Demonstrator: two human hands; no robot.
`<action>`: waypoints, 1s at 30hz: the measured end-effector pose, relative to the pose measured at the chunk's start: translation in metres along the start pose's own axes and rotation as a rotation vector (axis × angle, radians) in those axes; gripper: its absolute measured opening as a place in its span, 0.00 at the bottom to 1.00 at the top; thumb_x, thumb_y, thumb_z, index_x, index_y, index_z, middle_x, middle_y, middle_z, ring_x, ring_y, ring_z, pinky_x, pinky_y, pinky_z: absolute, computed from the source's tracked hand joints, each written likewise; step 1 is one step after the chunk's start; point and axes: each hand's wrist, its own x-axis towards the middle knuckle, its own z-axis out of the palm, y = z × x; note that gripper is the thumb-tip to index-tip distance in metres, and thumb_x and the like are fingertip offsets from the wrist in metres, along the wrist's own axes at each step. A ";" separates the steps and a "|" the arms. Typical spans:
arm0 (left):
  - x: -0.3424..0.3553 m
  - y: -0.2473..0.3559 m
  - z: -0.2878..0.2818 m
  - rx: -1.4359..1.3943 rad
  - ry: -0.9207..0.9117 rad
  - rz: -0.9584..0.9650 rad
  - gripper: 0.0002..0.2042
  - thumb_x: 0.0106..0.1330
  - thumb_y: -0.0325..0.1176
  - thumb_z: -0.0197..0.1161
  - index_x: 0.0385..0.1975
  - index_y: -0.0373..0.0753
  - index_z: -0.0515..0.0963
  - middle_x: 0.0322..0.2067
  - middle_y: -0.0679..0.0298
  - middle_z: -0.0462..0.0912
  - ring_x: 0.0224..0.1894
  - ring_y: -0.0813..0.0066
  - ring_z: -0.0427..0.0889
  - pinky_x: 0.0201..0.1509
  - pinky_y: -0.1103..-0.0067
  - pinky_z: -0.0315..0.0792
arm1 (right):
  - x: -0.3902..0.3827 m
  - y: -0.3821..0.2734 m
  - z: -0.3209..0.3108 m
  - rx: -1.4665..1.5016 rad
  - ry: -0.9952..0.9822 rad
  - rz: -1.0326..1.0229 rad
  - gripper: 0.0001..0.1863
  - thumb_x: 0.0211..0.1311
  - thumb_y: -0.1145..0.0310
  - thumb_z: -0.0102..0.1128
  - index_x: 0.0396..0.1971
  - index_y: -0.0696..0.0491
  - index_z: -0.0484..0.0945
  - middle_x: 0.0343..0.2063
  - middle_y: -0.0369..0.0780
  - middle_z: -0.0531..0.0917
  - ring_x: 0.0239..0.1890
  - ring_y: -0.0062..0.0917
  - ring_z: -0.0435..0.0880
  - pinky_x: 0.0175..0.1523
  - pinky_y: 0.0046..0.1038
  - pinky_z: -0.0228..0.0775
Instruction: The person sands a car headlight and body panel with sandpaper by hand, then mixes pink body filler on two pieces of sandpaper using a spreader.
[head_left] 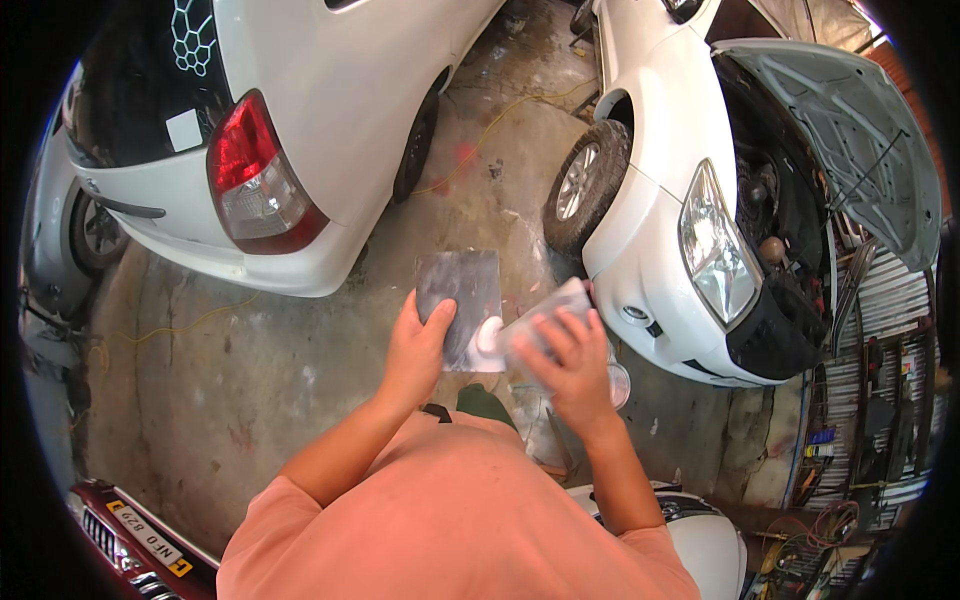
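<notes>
My left hand (pixel 425 350) grips a flat dark rectangular board (pixel 455 285) with its thumb on top. A blob of pale pinkish paste (pixel 488 336) sits near the board's right edge. My right hand (pixel 570 365), blurred by motion, grips a flat, light-coloured spreader (pixel 532 322) at the paste's right side; whether it touches the board I cannot tell. A round container (pixel 618 388) is partly visible below and beside my right hand.
A white car (pixel 310 130) stands ahead left, another white car (pixel 640 240) with raised hood (pixel 865 150) at right. Yellow cords (pixel 170 330) cross the concrete floor (pixel 240 390). A maroon car (pixel 115 555) is behind left; corrugated metal and clutter (pixel 885 340) line the right.
</notes>
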 end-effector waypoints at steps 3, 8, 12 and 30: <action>-0.002 0.001 -0.006 0.094 -0.056 0.043 0.15 0.77 0.32 0.56 0.58 0.33 0.70 0.49 0.61 0.80 0.48 0.78 0.78 0.55 0.78 0.73 | -0.004 -0.008 0.000 0.079 -0.083 -0.037 0.25 0.53 0.75 0.62 0.52 0.37 0.84 0.58 0.34 0.77 0.61 0.38 0.75 0.71 0.57 0.55; -0.009 0.008 0.005 0.268 -0.094 0.104 0.16 0.77 0.33 0.55 0.58 0.32 0.71 0.47 0.62 0.82 0.46 0.78 0.79 0.54 0.78 0.73 | 0.002 -0.015 -0.018 0.066 -0.104 -0.098 0.25 0.56 0.70 0.61 0.54 0.35 0.82 0.56 0.31 0.79 0.61 0.31 0.75 0.70 0.58 0.54; -0.012 0.006 0.004 0.502 -0.208 0.165 0.19 0.75 0.34 0.56 0.60 0.30 0.71 0.43 0.57 0.85 0.43 0.76 0.81 0.51 0.77 0.75 | 0.011 -0.009 -0.026 0.001 -0.119 -0.093 0.23 0.54 0.70 0.60 0.52 0.38 0.83 0.53 0.32 0.81 0.59 0.30 0.76 0.70 0.58 0.55; -0.022 -0.005 0.007 -0.116 -0.004 -0.216 0.18 0.74 0.30 0.57 0.60 0.33 0.68 0.50 0.59 0.79 0.49 0.72 0.80 0.58 0.75 0.74 | -0.041 0.011 0.018 0.247 -0.098 0.095 0.35 0.49 0.80 0.63 0.61 0.39 0.78 0.61 0.43 0.72 0.65 0.46 0.70 0.68 0.59 0.61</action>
